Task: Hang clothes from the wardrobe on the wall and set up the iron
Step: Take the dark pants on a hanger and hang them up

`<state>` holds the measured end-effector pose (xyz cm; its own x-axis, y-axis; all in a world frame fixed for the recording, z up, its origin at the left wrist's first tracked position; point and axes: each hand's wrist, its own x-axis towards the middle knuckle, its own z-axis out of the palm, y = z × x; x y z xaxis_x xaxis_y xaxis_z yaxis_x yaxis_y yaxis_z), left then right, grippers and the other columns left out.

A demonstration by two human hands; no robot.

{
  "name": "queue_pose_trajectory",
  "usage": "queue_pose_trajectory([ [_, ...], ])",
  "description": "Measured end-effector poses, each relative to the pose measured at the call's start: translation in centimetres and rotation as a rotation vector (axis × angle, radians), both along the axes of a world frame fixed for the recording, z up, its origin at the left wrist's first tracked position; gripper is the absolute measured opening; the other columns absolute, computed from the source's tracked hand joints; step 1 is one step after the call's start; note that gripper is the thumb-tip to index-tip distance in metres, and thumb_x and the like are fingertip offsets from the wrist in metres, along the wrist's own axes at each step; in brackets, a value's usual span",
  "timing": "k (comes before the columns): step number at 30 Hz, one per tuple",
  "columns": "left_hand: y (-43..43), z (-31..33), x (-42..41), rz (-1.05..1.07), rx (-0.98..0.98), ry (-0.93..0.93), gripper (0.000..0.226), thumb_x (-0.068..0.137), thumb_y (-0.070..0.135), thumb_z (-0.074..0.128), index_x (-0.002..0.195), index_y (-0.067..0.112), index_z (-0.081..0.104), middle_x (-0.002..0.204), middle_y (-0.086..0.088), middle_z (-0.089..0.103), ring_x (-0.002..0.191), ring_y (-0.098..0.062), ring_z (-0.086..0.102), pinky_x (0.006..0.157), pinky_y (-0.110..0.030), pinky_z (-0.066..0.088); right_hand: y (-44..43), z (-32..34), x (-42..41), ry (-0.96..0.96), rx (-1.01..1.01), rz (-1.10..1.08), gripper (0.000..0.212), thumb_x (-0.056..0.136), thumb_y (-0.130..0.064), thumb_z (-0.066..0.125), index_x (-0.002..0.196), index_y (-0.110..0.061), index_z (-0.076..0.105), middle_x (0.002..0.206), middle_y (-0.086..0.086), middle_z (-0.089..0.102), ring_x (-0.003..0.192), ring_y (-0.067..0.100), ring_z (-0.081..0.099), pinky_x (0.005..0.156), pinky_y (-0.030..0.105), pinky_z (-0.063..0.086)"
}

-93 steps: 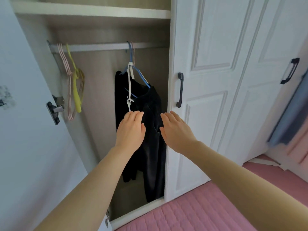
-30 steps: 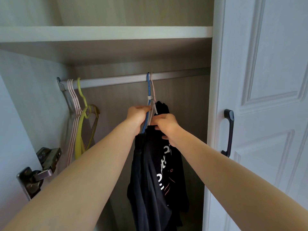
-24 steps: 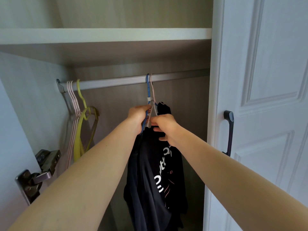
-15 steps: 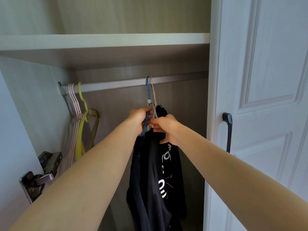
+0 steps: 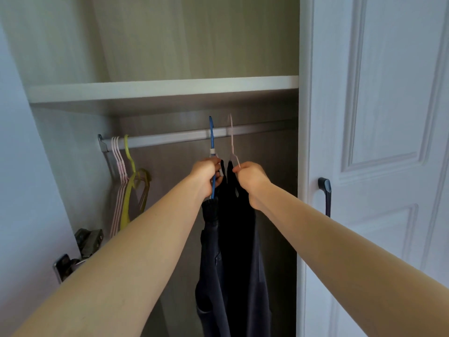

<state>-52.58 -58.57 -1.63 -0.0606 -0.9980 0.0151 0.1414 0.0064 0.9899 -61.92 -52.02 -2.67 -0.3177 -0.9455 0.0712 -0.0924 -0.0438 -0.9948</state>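
We are counting two hangers in our grasp: one blue hanger (image 5: 211, 137) and one pale pink hanger (image 5: 231, 139), each carrying a dark garment, so two garments are hanging side by side, a navy one (image 5: 211, 254) on the left and a black one (image 5: 240, 239) on the right. At the far left end of the rail (image 5: 170, 138), three pale pink hooks (image 5: 116, 152) and one yellow hook (image 5: 126, 149) are sitting bunched together. All of this is hanging inside the open wardrobe (image 5: 73, 154), under its single shelf (image 5: 158, 88); beside it, one closed door (image 5: 376, 117) is showing one dark handle (image 5: 326, 195). Our left hand (image 5: 206, 176) is curling tightly round the blue hanger's neck. Our right hand (image 5: 250, 178) is pinching the pink hanger's neck between fingers and thumb. Both hooks are rising above the rail, and we cannot tell whether they are resting on it.
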Motion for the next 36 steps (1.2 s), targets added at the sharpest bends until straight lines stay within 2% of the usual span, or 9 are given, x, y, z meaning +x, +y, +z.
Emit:
queue_pose_trajectory([
  [3,0.9,1.2,0.7,0.004,-0.018,0.037,0.016,0.098,0.015,0.044,0.085,0.015,0.055,0.056,0.002,0.037,0.050,-0.011,0.035,0.052,-0.023,0.036,1.1,1.0,0.3,0.041,-0.046,0.009,0.029,0.098,-0.008,0.034,0.116,-0.010,0.057,0.092,0.004,0.052,0.075,0.013,0.048,0.075,0.030,0.043],
  [8,3.0,1.6,1.3,0.000,-0.021,0.051,0.016,0.098,0.017,0.044,0.086,0.016,0.055,0.054,0.003,0.038,0.051,-0.011,0.036,0.055,-0.023,0.040,3.3,1.3,0.6,0.071,-0.039,0.029,0.026,0.097,-0.007,0.036,0.112,-0.012,0.057,0.092,0.004,0.053,0.079,0.014,0.051,0.062,0.025,0.043],
  [12,5.5,0.5,1.8,-0.016,0.021,0.080,0.017,0.099,0.020,0.045,0.086,0.016,0.055,0.052,0.005,0.041,0.053,-0.011,0.038,0.058,-0.024,0.041,5.5,0.4,0.8,0.107,-0.023,0.021,0.025,0.097,-0.008,0.037,0.112,-0.014,0.057,0.100,0.007,0.055,0.086,0.016,0.053,0.070,0.027,0.045],
  [17,9.1,-1.2,2.9,-0.033,0.087,0.141,0.020,0.099,0.020,0.043,0.082,0.016,0.054,0.047,0.006,0.042,0.051,-0.011,0.038,0.058,-0.025,0.041,9.0,-0.9,1.7,0.147,-0.004,-0.011,0.022,0.098,-0.010,0.038,0.109,-0.015,0.057,0.091,0.004,0.055,0.077,0.012,0.050,0.060,0.021,0.042],
  [21,12.3,-1.8,3.9,-0.054,0.125,0.177,0.019,0.099,0.018,0.044,0.083,0.016,0.054,0.052,0.004,0.042,0.052,-0.011,0.038,0.062,-0.026,0.043,12.0,-1.4,2.6,0.162,0.023,-0.016,0.022,0.098,-0.011,0.039,0.109,-0.016,0.057,0.096,0.005,0.056,0.082,0.014,0.053,0.063,0.021,0.044],
  [25,15.4,-2.2,5.1,-0.063,0.177,0.207,0.014,0.098,0.019,0.047,0.089,0.015,0.057,0.057,0.003,0.045,0.054,-0.011,0.040,0.060,-0.026,0.045,15.5,-1.4,3.4,0.177,0.035,-0.051,0.021,0.100,-0.011,0.040,0.112,-0.016,0.057,0.089,0.002,0.053,0.074,0.013,0.050,0.056,0.017,0.040],
  [30,20.1,-2.4,5.8,-0.040,0.216,0.221,0.015,0.097,0.019,0.046,0.089,0.014,0.058,0.061,0.002,0.047,0.054,-0.011,0.041,0.059,-0.025,0.045,20.4,-1.2,4.5,0.214,0.027,-0.095,0.023,0.100,-0.010,0.037,0.113,-0.014,0.056,0.086,0.000,0.051,0.072,0.011,0.047,0.057,0.018,0.039],
  [36,27.3,-2.5,6.5,-0.057,0.247,0.291,0.012,0.097,0.014,0.047,0.100,0.011,0.058,0.063,0.000,0.048,0.051,-0.011,0.041,0.055,-0.023,0.044,27.4,-0.5,6.1,0.281,0.007,-0.156,0.024,0.099,-0.011,0.035,0.110,-0.013,0.056,0.084,0.002,0.052,0.070,0.011,0.047,0.057,0.020,0.039],
])
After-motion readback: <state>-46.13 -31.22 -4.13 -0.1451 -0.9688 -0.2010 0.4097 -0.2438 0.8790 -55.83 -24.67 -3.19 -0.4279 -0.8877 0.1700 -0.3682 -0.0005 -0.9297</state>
